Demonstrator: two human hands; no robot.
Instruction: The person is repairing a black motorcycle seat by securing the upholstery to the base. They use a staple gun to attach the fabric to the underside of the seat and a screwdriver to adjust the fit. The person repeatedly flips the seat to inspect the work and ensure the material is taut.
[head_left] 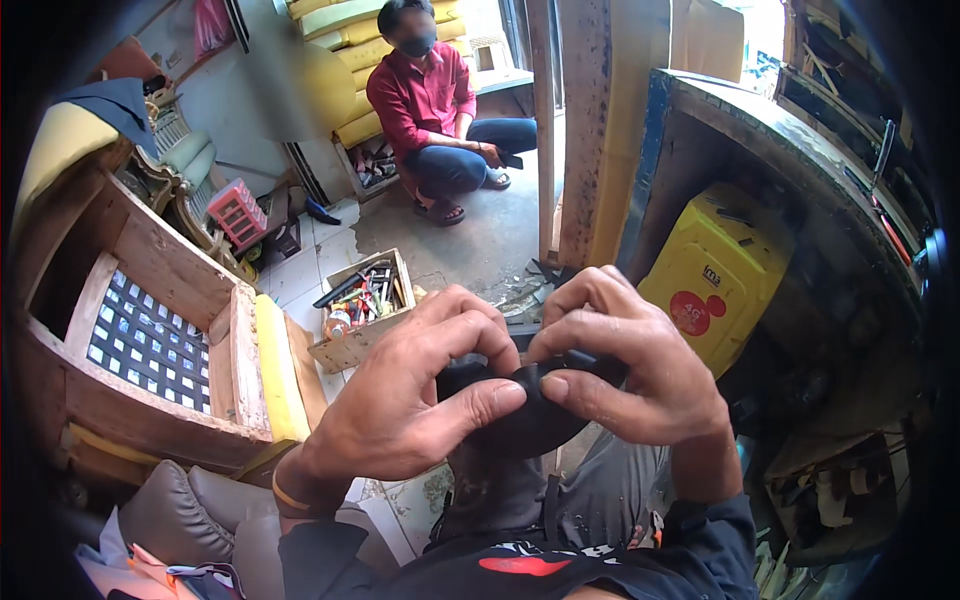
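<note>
My left hand (pixel 415 385) and my right hand (pixel 640 360) meet in front of my body, both closed on a soft black piece of material (pixel 530 430). The thumbs press side by side on its near face, and the bent fingers curl over its far edge. Below the thumbs the piece hangs in a rounded shape above my lap. It looks like black fabric or leather, but what it belongs to cannot be made out. My fingers hide much of its upper part.
A wooden box (pixel 350 352) of tools stands on the floor beyond my left hand. At left is a wooden seat frame (pixel 175 255) with black webbing (pixel 150 340). A yellow plastic container (pixel 735 255) sits under a workbench (pixel 780 125) at right. A person (pixel 430 105) in red crouches ahead.
</note>
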